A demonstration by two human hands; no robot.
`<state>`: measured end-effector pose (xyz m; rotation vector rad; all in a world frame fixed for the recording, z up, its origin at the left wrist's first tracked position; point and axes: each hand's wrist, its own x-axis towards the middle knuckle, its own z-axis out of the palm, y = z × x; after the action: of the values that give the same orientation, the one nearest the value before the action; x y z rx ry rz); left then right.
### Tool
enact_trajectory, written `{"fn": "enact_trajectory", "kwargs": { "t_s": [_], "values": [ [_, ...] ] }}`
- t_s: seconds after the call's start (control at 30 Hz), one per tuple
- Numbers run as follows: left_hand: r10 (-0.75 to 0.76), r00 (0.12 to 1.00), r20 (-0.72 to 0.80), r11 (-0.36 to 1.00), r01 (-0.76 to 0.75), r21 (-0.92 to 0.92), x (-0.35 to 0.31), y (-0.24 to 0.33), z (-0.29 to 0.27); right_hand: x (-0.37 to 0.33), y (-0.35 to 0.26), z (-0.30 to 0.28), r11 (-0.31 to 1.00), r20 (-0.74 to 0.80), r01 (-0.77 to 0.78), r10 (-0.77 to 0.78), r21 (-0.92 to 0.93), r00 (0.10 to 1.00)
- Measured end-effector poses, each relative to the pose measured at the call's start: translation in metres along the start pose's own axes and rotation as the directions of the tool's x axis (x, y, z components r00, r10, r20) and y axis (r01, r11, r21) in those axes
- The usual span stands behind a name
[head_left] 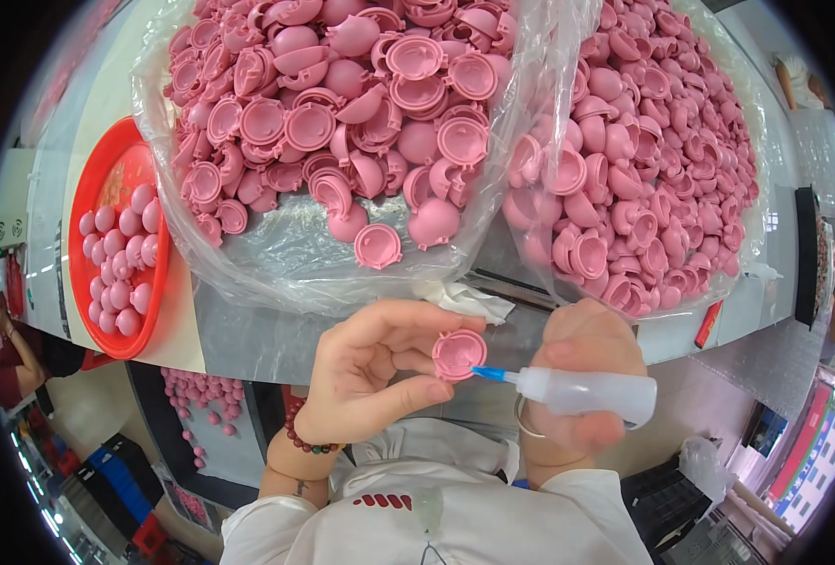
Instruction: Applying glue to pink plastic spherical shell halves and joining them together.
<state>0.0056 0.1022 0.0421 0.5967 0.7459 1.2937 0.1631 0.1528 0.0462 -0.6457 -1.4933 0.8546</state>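
Between the thumb and fingers of my left hand is a pink plastic half-shell, its hollow side turned up. My right hand is closed round a translucent white squeeze bottle. The bottle lies almost level, and its blue nozzle tip is at the half-shell's lower right rim; whether it touches I cannot tell. Beyond my hands, a clear plastic bag lies spread with a heap of pink half-shells on it. To the right is a second heap of smaller-looking half-shells.
A red tray with several pink balls stands at the left. A crumpled white tissue lies beyond my left hand. Below the table at left, a dark bin has more pink balls in it. Another person's arm shows far left.
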Motion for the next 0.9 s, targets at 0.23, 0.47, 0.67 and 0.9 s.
{"fn": "enact_trajectory", "kwargs": {
  "t_s": [0.23,0.47,0.67,0.9],
  "values": [
    [0.009,1.0,0.023,0.996,-0.011,0.083,0.0012,0.0005,0.0002,-0.0039,-0.0009,-0.0004,0.995,-0.034,-0.076,0.074,-0.071,0.997],
    [0.02,0.999,0.026,0.994,-0.022,0.11,0.0015,-0.0004,0.0003,-0.0015,0.0002,-0.0045,0.998,-0.018,-0.052,0.051,-0.02,0.999],
    [0.016,0.999,0.033,0.993,-0.02,0.117,0.0011,0.0,-0.0003,-0.0032,-0.0011,-0.0021,0.991,0.01,-0.069,0.07,-0.112,0.997],
    [0.03,0.999,0.044,0.99,-0.036,0.135,0.0014,-0.0011,-0.0009,-0.0037,0.0017,0.0004,0.996,0.002,0.011,-0.011,-0.087,1.0]
  ]
}}
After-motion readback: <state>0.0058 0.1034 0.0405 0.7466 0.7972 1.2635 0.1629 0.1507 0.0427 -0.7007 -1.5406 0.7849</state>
